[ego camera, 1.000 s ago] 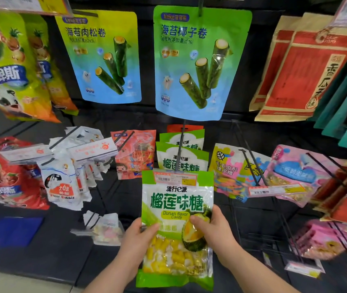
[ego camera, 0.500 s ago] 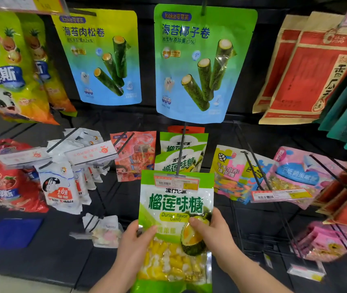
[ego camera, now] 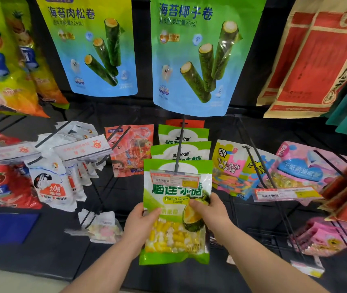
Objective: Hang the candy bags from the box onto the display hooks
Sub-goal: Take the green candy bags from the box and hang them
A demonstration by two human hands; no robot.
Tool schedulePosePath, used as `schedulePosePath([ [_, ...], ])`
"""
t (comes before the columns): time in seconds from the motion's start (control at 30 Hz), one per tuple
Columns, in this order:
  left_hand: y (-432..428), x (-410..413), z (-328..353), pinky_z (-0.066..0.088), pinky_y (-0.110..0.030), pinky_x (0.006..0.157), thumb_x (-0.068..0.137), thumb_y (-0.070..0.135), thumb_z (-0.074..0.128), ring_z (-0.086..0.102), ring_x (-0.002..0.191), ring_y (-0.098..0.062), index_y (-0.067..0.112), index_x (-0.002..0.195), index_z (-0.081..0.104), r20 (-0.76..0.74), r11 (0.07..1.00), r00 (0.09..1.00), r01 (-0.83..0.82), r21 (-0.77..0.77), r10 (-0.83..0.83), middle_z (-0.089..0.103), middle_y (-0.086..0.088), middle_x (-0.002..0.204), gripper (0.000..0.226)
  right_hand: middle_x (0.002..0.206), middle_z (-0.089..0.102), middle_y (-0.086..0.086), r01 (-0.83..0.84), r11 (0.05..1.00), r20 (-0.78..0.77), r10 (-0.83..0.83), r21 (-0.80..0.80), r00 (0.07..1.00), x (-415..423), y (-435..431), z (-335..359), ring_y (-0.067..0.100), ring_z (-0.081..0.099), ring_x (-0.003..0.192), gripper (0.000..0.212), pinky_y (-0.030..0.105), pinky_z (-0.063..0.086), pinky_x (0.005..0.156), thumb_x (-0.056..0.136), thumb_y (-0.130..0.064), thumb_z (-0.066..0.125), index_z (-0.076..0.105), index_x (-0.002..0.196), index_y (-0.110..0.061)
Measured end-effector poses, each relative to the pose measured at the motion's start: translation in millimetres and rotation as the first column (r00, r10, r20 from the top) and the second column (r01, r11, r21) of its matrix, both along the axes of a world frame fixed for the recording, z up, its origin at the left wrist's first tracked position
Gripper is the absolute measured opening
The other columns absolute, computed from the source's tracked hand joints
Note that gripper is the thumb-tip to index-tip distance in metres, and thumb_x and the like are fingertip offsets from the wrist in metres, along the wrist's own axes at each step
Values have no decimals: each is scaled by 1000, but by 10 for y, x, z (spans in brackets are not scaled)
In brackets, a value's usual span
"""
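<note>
A green durian candy bag point(ego camera: 175, 235) with yellow and white candies is held upright in front of the display. My left hand point(ego camera: 139, 224) grips its left edge, thumb on the front. My right hand point(ego camera: 211, 212) pinches its right side near the durian picture. The bag's top sits at the tip of a dark display hook point(ego camera: 178, 149), just behind the hook's price tag point(ego camera: 174, 180). Two more durian candy bags point(ego camera: 189, 152) hang further back on the same hook. I cannot tell whether the held bag's hole is on the hook.
White Rabbit candy bags point(ego camera: 52, 185) hang on the left, an orange candy bag point(ego camera: 130, 149) beside them, colourful gummy bags point(ego camera: 231, 172) and pink bags point(ego camera: 299, 168) on the right. Big seaweed-roll pouches point(ego camera: 195, 58) hang above. Bare hooks point(ego camera: 274, 187) jut forward at right.
Both hands have lifted the durian candy bag and pushed it toward the hook. Its top edge now sits behind the price tag instead of below it.
</note>
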State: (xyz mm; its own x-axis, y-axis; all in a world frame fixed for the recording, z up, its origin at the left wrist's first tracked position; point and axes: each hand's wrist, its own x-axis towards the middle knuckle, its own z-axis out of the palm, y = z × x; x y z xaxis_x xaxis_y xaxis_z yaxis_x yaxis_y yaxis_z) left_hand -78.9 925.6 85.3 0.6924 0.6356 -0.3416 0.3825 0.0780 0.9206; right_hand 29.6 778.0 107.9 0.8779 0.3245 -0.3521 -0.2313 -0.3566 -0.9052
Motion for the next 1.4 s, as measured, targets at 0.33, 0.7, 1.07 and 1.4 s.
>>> schedulePosePath([
  [0.33, 208, 417, -158, 47, -35, 83, 89, 21, 65, 60, 100, -26, 14, 109, 57, -69, 996, 998, 12, 87, -6, 64, -9, 111, 22, 103, 58, 1, 10, 992, 140, 8, -127, 990, 338, 190, -196, 18, 55, 93, 39, 30, 43, 78, 86, -26, 69, 50, 116, -10],
  [0.7, 269, 113, -49, 34, -44, 109, 90, 52, 52, 29, 140, -33, 17, 150, 23, -583, 497, 788, 593, 633, -198, 28, -10, 153, 75, 156, 18, 6, -53, 547, 289, 519, -835, 804, -39, -28, -111, 32, 17, 144, 77, 50, 30, 111, 90, -46, 54, 14, 150, -19],
  [1.07, -231, -397, 255, 3, -55, 118, 93, 62, 37, -11, 149, -33, 23, 155, -6, -769, -74, 540, 800, 595, -343, -7, -3, 163, 85, 162, -3, 5, -33, 378, 177, 508, -925, 843, -1111, -580, 184, 33, -5, 148, 73, 54, 8, 117, 95, -47, 45, 5, 152, -27],
  [1.4, -1217, -588, 436, 2, -52, 119, 93, 60, 39, -12, 149, -33, 22, 155, -7, -745, -207, 450, 770, 603, -493, -11, -5, 163, 85, 160, 6, 2, 78, 337, 183, 292, -938, 939, -1715, -1833, 296, 31, 1, 148, 75, 53, 11, 116, 92, -48, 47, 6, 152, -27],
])
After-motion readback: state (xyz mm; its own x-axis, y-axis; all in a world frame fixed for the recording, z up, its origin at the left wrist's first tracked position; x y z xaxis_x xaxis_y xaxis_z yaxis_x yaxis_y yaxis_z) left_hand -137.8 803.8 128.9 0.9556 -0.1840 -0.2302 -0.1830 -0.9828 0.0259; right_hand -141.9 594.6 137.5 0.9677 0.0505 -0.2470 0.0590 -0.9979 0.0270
